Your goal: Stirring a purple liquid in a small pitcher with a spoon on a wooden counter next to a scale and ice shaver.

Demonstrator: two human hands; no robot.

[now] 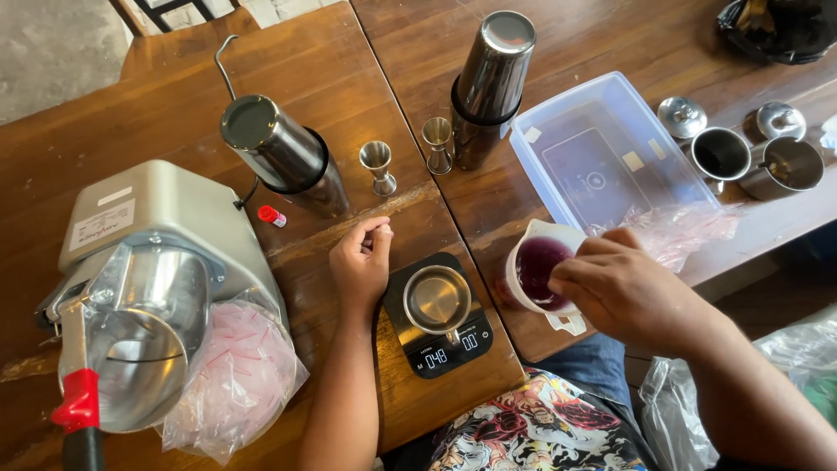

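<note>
On table: scale bears steel cup, ready for weighing.
Left hand: loosely curled, empty, resting beside scale.
Right hand: grips white jug of purple liquid, right of scale.
</note>
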